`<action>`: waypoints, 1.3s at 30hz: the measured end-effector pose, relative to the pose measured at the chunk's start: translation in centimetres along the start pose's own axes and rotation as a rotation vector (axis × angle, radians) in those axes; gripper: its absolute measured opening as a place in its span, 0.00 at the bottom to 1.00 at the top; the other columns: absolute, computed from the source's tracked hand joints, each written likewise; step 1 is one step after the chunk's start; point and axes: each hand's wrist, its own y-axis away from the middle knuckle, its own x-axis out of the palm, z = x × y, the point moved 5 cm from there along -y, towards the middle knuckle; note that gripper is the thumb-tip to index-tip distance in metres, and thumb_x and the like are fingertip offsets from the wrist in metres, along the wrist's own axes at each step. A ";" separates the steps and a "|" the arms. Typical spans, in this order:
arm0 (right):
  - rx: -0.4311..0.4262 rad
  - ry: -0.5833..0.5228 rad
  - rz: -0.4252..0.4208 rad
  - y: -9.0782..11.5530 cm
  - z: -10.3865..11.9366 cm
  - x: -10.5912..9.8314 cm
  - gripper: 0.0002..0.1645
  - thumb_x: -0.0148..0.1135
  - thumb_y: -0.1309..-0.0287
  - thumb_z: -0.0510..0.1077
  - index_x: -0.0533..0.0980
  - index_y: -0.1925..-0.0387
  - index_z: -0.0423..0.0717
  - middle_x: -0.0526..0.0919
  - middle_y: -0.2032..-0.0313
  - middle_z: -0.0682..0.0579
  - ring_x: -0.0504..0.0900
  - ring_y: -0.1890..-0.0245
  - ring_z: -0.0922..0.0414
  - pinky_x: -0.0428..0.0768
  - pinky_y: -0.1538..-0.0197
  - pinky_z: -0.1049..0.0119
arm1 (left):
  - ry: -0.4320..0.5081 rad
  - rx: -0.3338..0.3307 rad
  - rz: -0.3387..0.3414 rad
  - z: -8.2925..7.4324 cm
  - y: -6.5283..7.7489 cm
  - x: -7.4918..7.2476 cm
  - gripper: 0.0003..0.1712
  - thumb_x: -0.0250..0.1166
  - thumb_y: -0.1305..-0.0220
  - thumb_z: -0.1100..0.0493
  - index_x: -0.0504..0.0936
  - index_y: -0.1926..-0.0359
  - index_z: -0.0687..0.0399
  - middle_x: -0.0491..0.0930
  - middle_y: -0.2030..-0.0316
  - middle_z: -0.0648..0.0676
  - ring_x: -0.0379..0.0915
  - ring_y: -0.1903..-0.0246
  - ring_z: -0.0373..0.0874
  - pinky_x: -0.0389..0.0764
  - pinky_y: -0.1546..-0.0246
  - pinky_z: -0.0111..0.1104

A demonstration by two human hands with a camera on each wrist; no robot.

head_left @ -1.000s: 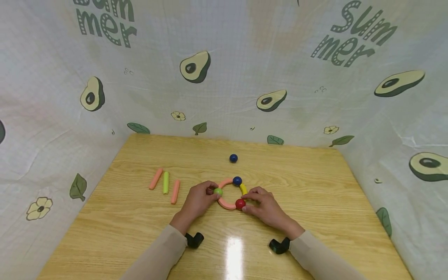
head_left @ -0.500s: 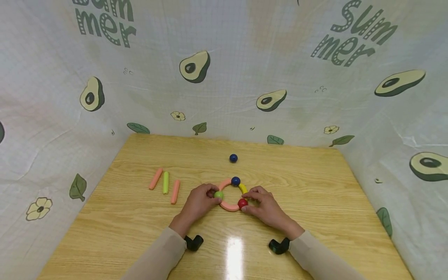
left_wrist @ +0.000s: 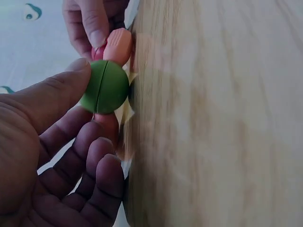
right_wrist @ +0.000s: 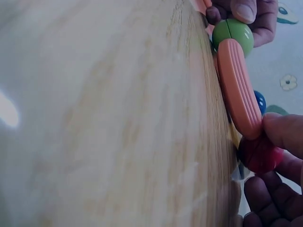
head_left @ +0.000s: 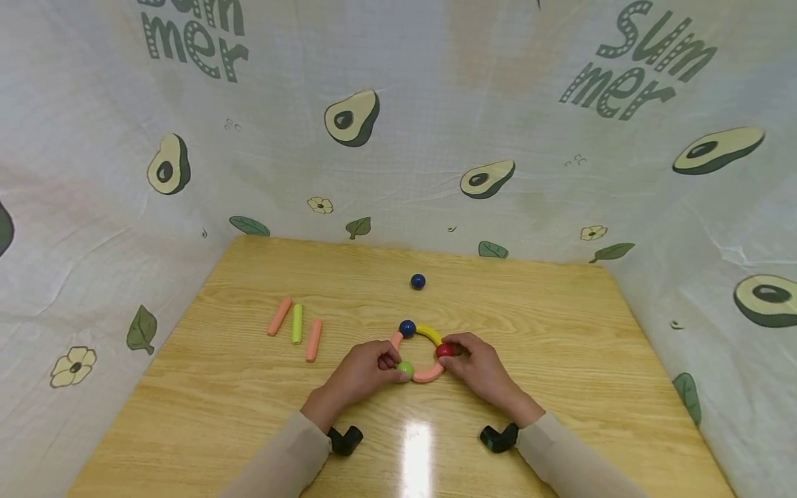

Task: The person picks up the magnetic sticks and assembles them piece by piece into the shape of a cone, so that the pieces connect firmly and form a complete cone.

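Observation:
On the table lies a ring of curved rods joined by balls. My left hand (head_left: pixel 360 377) pinches its green ball (head_left: pixel 405 370) between thumb and fingers. At the ring's right side, the red ball (head_left: pixel 445 351) is gripped by my right hand (head_left: pixel 482 370). A curved pink rod (right_wrist: pixel 238 87) links the green and red balls. A blue ball (head_left: pixel 407 328) sits at the far side, joined to a curved yellow rod (head_left: pixel 428 333). Another curved pink rod (head_left: pixel 396 339) runs between blue and green, partly hidden behind my left fingers.
A loose blue ball (head_left: pixel 418 281) lies beyond the ring. To the left are a pink rod (head_left: pixel 279 317), a yellow-green rod (head_left: pixel 297 324) and a second straight pink rod (head_left: pixel 314 340). A printed curtain (head_left: pixel 411 138) closes off the table's back and sides.
The ring has turned counterclockwise as seen from above: green ball nearer me and rightward, red ball away and rightward, attached blue ball leftward. Both hands moved along with the balls they hold.

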 end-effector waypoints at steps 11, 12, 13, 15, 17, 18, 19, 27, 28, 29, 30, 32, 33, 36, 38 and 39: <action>0.053 0.087 -0.046 0.0 -0.3 -0.1 0.20 0.73 0.33 0.55 0.85 0.47 0.49 0.85 0.52 0.53 0.83 0.52 0.56 0.81 0.45 0.53 | -0.020 0.047 0.005 -0.6 0.1 0.1 0.11 0.79 0.37 0.47 0.86 0.59 0.41 0.81 0.65 0.41 0.76 0.65 0.34 0.79 0.61 0.29; 0.053 0.096 -0.049 0.0 -0.3 -0.1 0.20 0.73 0.33 0.55 0.85 0.48 0.49 0.85 0.53 0.53 0.83 0.52 0.56 0.81 0.45 0.53 | -0.021 0.048 0.005 -0.7 0.1 0.1 0.11 0.79 0.37 0.47 0.86 0.59 0.41 0.80 0.65 0.41 0.75 0.65 0.34 0.79 0.62 0.29; 0.054 0.099 -0.049 0.0 -0.2 -0.1 0.19 0.72 0.33 0.55 0.85 0.49 0.48 0.85 0.54 0.53 0.82 0.54 0.56 0.81 0.47 0.54 | -0.021 0.051 0.004 -0.7 0.1 0.1 0.11 0.79 0.37 0.47 0.86 0.59 0.42 0.80 0.65 0.41 0.75 0.66 0.34 0.79 0.62 0.29; 0.064 0.095 -0.044 -0.2 -0.2 -0.1 0.17 0.73 0.34 0.54 0.85 0.50 0.48 0.85 0.56 0.53 0.81 0.56 0.58 0.81 0.49 0.57 | -0.021 0.052 0.001 -0.8 0.1 0.0 0.11 0.79 0.37 0.48 0.87 0.59 0.42 0.80 0.65 0.41 0.75 0.66 0.34 0.78 0.62 0.29; 0.072 0.083 -0.036 -0.3 -0.1 0.0 0.17 0.74 0.34 0.52 0.84 0.50 0.48 0.84 0.57 0.53 0.80 0.58 0.59 0.81 0.51 0.59 | -0.020 0.053 -0.001 -0.8 0.1 0.0 0.11 0.79 0.37 0.48 0.87 0.59 0.42 0.80 0.65 0.41 0.75 0.66 0.35 0.78 0.62 0.29; 0.074 0.076 -0.033 -0.4 0.0 0.0 0.17 0.75 0.35 0.51 0.84 0.50 0.47 0.83 0.57 0.53 0.80 0.58 0.59 0.80 0.51 0.60 | -0.019 0.053 -0.001 -0.8 0.1 0.0 0.11 0.79 0.37 0.48 0.87 0.59 0.42 0.80 0.65 0.41 0.74 0.66 0.35 0.78 0.62 0.29; 0.076 0.067 -0.030 -0.4 0.0 0.0 0.17 0.75 0.35 0.50 0.84 0.50 0.47 0.83 0.57 0.53 0.80 0.58 0.59 0.80 0.51 0.61 | -0.018 0.054 -0.002 -0.8 0.1 -0.1 0.11 0.79 0.37 0.48 0.87 0.59 0.42 0.80 0.65 0.41 0.74 0.66 0.35 0.78 0.62 0.29; 0.070 0.036 -0.036 -0.1 0.0 -0.1 0.21 0.76 0.36 0.50 0.85 0.44 0.48 0.84 0.52 0.52 0.81 0.54 0.58 0.81 0.49 0.61 | -0.012 0.053 -0.004 -0.5 0.1 0.1 0.11 0.79 0.37 0.47 0.87 0.59 0.42 0.80 0.65 0.41 0.75 0.65 0.34 0.78 0.62 0.29; 0.081 0.029 -0.039 -0.1 0.0 -0.1 0.22 0.76 0.36 0.50 0.85 0.44 0.48 0.85 0.53 0.52 0.81 0.54 0.58 0.81 0.49 0.61 | -0.012 0.054 -0.004 -0.5 0.1 0.1 0.11 0.79 0.37 0.47 0.87 0.59 0.42 0.80 0.65 0.41 0.75 0.66 0.34 0.78 0.62 0.29; 0.090 0.024 -0.041 -0.1 -0.1 -0.1 0.22 0.76 0.37 0.50 0.85 0.45 0.47 0.85 0.54 0.52 0.81 0.55 0.58 0.81 0.50 0.62 | -0.012 0.054 -0.005 -0.5 0.1 0.1 0.11 0.79 0.37 0.47 0.87 0.59 0.42 0.80 0.65 0.41 0.75 0.66 0.34 0.78 0.62 0.29; 0.097 0.020 -0.045 -0.1 -0.1 -0.1 0.22 0.76 0.37 0.51 0.85 0.45 0.47 0.85 0.55 0.53 0.81 0.56 0.59 0.81 0.51 0.63 | -0.011 0.054 -0.005 -0.5 0.1 0.1 0.11 0.79 0.38 0.47 0.87 0.60 0.42 0.81 0.65 0.41 0.75 0.66 0.34 0.78 0.62 0.29; 0.106 0.004 -0.049 -0.1 0.0 -0.1 0.21 0.77 0.37 0.50 0.84 0.48 0.46 0.85 0.57 0.53 0.81 0.58 0.59 0.81 0.53 0.65 | -0.009 0.053 -0.006 -0.4 0.1 0.1 0.11 0.79 0.38 0.47 0.87 0.60 0.42 0.80 0.65 0.41 0.75 0.66 0.34 0.78 0.63 0.29; 0.105 -0.002 -0.049 -0.1 0.0 0.0 0.20 0.77 0.38 0.50 0.84 0.49 0.45 0.85 0.57 0.53 0.81 0.58 0.59 0.81 0.53 0.66 | -0.007 0.052 -0.007 -0.4 0.2 0.1 0.11 0.79 0.38 0.48 0.87 0.60 0.42 0.81 0.65 0.41 0.75 0.66 0.34 0.78 0.63 0.29; 0.095 -0.007 -0.048 -0.2 0.1 0.1 0.19 0.78 0.38 0.48 0.85 0.50 0.46 0.85 0.57 0.53 0.80 0.59 0.59 0.81 0.54 0.67 | -0.003 0.050 -0.006 -0.4 0.2 0.1 0.11 0.79 0.38 0.48 0.87 0.60 0.42 0.80 0.65 0.41 0.75 0.66 0.34 0.78 0.63 0.29; 0.093 -0.008 -0.047 -0.2 0.2 0.1 0.19 0.79 0.39 0.48 0.85 0.50 0.46 0.84 0.57 0.52 0.80 0.58 0.59 0.81 0.54 0.66 | -0.001 0.048 -0.005 -0.3 0.2 0.2 0.11 0.79 0.38 0.48 0.87 0.60 0.43 0.80 0.65 0.41 0.75 0.66 0.35 0.78 0.63 0.29; 0.095 -0.005 -0.046 -0.3 0.2 0.2 0.19 0.79 0.39 0.48 0.85 0.50 0.46 0.84 0.57 0.53 0.80 0.58 0.59 0.81 0.53 0.66 | 0.000 0.046 -0.006 -0.3 0.2 0.2 0.11 0.79 0.38 0.48 0.87 0.59 0.43 0.80 0.65 0.41 0.75 0.65 0.35 0.78 0.62 0.29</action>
